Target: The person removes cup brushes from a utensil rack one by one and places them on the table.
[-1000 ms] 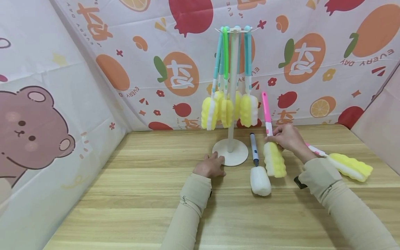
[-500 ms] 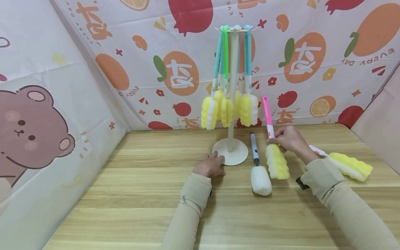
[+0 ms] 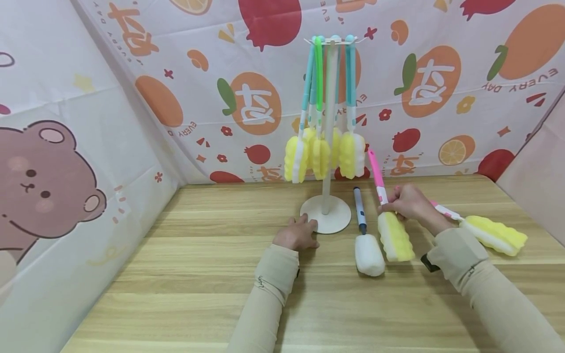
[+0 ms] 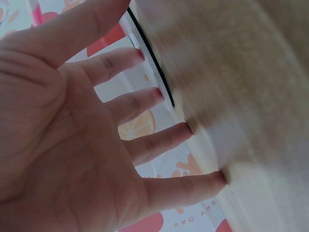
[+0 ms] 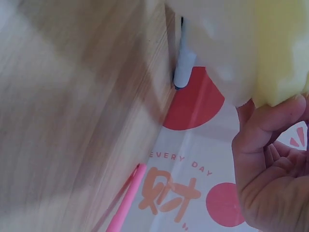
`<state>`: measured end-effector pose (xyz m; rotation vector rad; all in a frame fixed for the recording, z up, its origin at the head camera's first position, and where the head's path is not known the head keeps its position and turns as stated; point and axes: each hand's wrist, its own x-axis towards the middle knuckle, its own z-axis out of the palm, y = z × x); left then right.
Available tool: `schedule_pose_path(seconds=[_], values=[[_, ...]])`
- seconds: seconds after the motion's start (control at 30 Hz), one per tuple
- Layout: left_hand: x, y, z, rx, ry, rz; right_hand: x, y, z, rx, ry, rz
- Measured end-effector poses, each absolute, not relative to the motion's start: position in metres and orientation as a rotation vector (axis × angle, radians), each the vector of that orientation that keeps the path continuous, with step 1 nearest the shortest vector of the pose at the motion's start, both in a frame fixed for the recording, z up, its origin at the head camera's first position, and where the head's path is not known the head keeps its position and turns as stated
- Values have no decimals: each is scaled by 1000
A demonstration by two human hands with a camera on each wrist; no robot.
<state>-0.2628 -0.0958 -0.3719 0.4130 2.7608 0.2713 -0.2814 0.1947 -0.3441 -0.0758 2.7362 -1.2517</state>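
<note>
My right hand [image 3: 408,202] pinches a pink-handled sponge brush [image 3: 395,238] near its neck; the handle points up and back. Its yellow and white sponge head [image 5: 277,48] hangs close to the fingers in the right wrist view. Spread out, the fingers of my left hand [image 3: 296,234] touch the white round base of a brush stand [image 3: 337,215] and the tabletop. From the top of that stand hang several sponge brushes [image 3: 352,154], with blue handles and one green. A white-headed bottle brush [image 3: 369,255] lies between stand and right hand.
Another pink-handled sponge brush [image 3: 494,235] lies on the table to the right of my right hand. The wooden table [image 3: 198,294] ends at a fruit-printed cloth [image 3: 198,122] at the back. A bear-printed cloth [image 3: 48,186] closes off the left side.
My right hand has lowered the held brush and brought it slightly toward me, its sponge head moving right. The left hand stays at the stand's base.
</note>
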Motion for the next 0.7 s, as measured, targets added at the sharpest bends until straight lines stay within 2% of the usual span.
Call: schedule_pose_path(seconds=[0.7], values=[[-262, -96, -372, 414, 2766, 275, -279, 192, -355, -125, 2622, -1208]])
